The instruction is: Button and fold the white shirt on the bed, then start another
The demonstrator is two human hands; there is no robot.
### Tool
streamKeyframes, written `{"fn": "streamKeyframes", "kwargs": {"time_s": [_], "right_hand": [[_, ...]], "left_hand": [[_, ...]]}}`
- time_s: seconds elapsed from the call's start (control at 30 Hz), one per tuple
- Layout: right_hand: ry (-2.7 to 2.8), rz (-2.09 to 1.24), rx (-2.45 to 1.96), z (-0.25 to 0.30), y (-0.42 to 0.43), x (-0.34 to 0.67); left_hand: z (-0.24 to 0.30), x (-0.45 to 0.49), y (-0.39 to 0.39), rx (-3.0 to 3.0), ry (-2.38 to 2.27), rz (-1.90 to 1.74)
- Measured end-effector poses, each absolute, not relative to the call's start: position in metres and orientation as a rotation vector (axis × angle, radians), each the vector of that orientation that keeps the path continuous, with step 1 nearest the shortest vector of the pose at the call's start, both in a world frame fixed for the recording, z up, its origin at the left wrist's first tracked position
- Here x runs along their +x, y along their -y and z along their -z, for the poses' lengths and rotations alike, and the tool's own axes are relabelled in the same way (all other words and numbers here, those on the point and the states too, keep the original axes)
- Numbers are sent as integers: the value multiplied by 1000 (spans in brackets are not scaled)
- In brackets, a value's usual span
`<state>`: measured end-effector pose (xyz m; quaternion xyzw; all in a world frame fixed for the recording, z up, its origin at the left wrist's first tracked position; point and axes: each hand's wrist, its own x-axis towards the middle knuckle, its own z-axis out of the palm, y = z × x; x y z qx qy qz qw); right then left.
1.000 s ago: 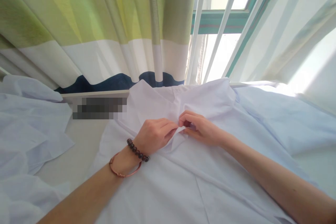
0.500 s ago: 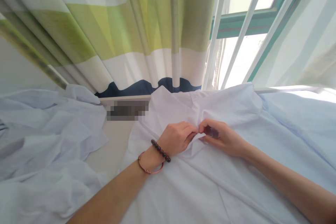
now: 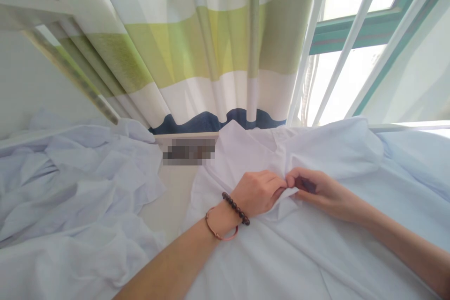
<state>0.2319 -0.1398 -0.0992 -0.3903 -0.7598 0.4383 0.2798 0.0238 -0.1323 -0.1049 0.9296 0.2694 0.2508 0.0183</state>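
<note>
A white garment (image 3: 267, 262) is spread over the pale worktop (image 3: 172, 206), from the near edge up to the far edge. A small fold of it is pinched between the fingers of the left hand (image 3: 262, 192); the same fold is grasped just beside by the fingers of the right hand (image 3: 312, 190). On the left wrist a beaded bracelet (image 3: 235, 208) and a copper-coloured bangle (image 3: 218, 237) are worn. Crumpled white cloth (image 3: 80, 187) is heaped toward the left edge. Beyond the far edge, a striped curtain (image 3: 176, 51) is hung beside white bars (image 3: 349, 42).
</note>
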Motion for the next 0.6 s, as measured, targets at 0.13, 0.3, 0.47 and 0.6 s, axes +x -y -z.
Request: {"fn": "streamKeyframes", "kwargs": {"time_s": [0.13,0.3,0.47,0.6], "right_hand": [[1972,-1255,-1026,100,137,233],[1865,-1305,-972,102,134,236],[1861,-1313,-972,101,135,235],[1939,-1263,-982,100,136,234]], "left_hand": [[103,23,132,2897,-812,-819],[101,24,133,2901,-774,-888],[99,25,134,2745,-806,-883],[99,27,133,2488,-897,-785]]}}
